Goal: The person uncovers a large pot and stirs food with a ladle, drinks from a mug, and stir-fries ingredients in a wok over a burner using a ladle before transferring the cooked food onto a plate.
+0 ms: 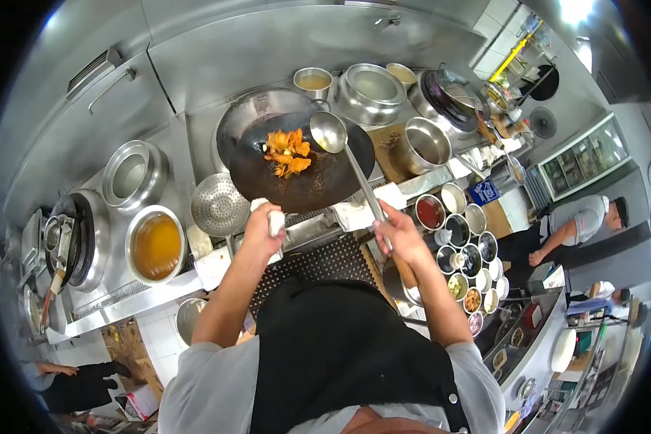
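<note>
My left hand (262, 233) is closed around a folded white cloth (269, 214) at the near rim of a dark wok (333, 173). Whether a wok handle lies under the cloth is hidden. Orange-brown pieces of food (288, 153) are in the wok, left of its middle. In my right hand (400, 237) is the long handle of a metal ladle (328, 132). Its bowl is over the far right part of the wok, with a little pale stuff inside. Beside my left hand rests a perforated strainer (219, 203).
Left of the strainer stands a basin of amber liquid (157, 247). A steel pot (424, 144) sits right of the wok, and lidded pots (372, 92) line the back. Several seasoning containers (430, 212) crowd my right side. Other people (584, 220) stand at the far right and lower left.
</note>
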Demonstrator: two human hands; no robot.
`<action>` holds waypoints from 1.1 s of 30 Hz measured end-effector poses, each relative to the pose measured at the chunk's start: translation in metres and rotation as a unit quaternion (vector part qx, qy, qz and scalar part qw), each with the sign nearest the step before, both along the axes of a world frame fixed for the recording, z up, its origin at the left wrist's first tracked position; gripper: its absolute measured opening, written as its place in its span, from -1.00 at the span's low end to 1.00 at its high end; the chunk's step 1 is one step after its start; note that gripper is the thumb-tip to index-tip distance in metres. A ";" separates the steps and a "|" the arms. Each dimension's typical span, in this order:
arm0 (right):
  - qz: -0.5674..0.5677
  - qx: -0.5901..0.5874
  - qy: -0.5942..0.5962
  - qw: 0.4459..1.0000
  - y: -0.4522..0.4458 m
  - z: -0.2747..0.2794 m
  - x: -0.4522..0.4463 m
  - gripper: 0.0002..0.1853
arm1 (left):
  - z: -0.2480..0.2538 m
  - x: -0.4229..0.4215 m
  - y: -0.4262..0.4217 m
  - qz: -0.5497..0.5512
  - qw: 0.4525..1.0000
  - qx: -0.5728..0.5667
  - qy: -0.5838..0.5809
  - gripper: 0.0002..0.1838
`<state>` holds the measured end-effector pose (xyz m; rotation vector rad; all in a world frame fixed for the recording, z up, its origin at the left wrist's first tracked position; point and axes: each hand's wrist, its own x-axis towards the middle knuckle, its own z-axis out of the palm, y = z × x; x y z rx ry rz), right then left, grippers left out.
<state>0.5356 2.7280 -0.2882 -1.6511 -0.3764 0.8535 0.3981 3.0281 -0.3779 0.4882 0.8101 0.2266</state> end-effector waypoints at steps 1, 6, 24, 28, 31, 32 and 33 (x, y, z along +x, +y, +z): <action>-0.005 -0.020 -0.021 1.000 -0.006 0.001 0.001 -0.24 | 0.010 -0.001 -0.010 -0.001 1.000 0.009 0.023 -0.87; -0.089 -0.034 -0.097 0.991 -0.075 -0.006 -0.045 -0.22 | 0.004 -0.077 -0.119 -0.015 0.984 0.174 -0.038 -0.88; -0.223 0.230 0.407 0.855 -0.285 -0.037 -0.335 -0.37 | -0.033 -0.204 -0.278 -0.316 0.947 0.038 0.051 -0.89; -0.282 0.152 0.229 0.919 -0.287 -0.024 -0.397 -0.29 | -0.045 -0.213 -0.285 -0.371 0.927 0.036 0.044 -0.88; -0.310 0.080 0.123 0.939 -0.281 -0.026 -0.435 -0.27 | -0.039 -0.224 -0.281 -0.408 0.911 0.036 0.033 -0.86; -0.316 0.075 0.124 0.937 -0.275 -0.027 -0.442 -0.27 | -0.038 -0.229 -0.279 -0.414 0.909 0.030 0.034 -0.86; -0.347 0.153 0.194 0.905 -0.267 -0.029 -0.447 -0.27 | -0.038 -0.233 -0.276 -0.429 0.902 0.038 0.035 -0.87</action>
